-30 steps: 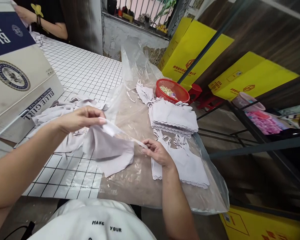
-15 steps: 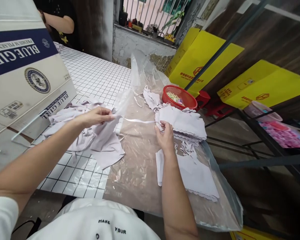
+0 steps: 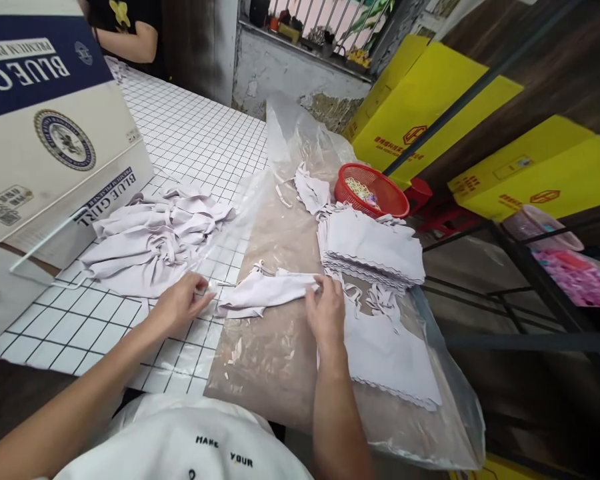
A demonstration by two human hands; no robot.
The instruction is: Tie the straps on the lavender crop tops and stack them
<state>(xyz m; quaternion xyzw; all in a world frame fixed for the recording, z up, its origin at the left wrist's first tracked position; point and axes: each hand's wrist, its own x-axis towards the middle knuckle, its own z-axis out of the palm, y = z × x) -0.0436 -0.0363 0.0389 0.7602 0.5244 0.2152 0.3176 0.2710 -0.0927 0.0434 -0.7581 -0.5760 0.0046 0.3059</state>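
Note:
A pale lilac camisole-like garment (image 3: 267, 293) lies bunched lengthwise on the plastic sheet in front of me. My right hand (image 3: 326, 310) pinches its right end. At its left end is my left hand (image 3: 183, 305), thumb and forefinger apart, with no cloth visible between them. To the left, a loose heap of the same lilac garments (image 3: 155, 243) rests on the grid-patterned table. Right of my right hand, a flat garment with thin straps (image 3: 390, 353) lies spread out. Behind it sits a neat stack of lilac garments (image 3: 375, 247) with scalloped edges.
A large beer carton (image 3: 105, 133) stands at the left. Clear plastic sheeting (image 3: 265, 373) covers the table's right part. Beyond the stack is a red basket (image 3: 380, 190) of small bands. Yellow boxes (image 3: 430, 107) and a dark metal rack (image 3: 530, 287) stand right. Another person's arm (image 3: 130, 43) shows far left.
The garment, earlier held up by its strap between both hands, now lies lowered on the sheet in the middle. My left hand came down and let go; my right hand moved down to the garment's right end.

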